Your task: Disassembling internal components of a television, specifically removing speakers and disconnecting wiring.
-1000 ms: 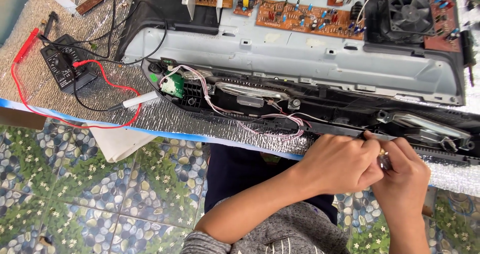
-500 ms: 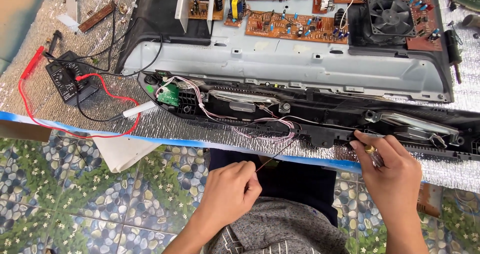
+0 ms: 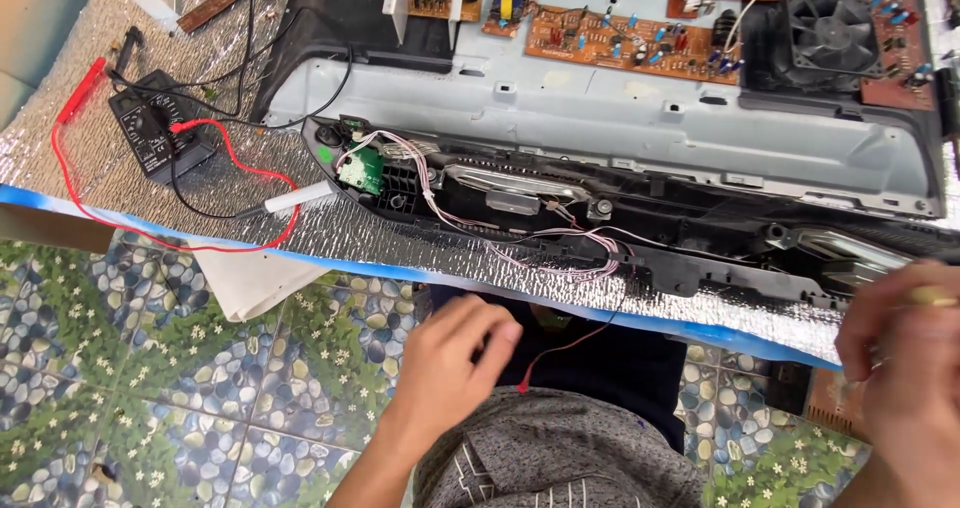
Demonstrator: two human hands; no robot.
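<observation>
Bright, even daylight; soft shadows; mild glare on the foil-covered worktop (image 3: 150, 208); the right hand (image 3: 905, 368) is motion-blurred.

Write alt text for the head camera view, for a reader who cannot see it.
A person's left hand rests near their lap beside a thin red wire, while the blurred right hand holds a small tool at an opened flat-screen TV chassis. The chassis lies on a silver foil mat, with a black multimeter at left and brown circuit boards above.
</observation>
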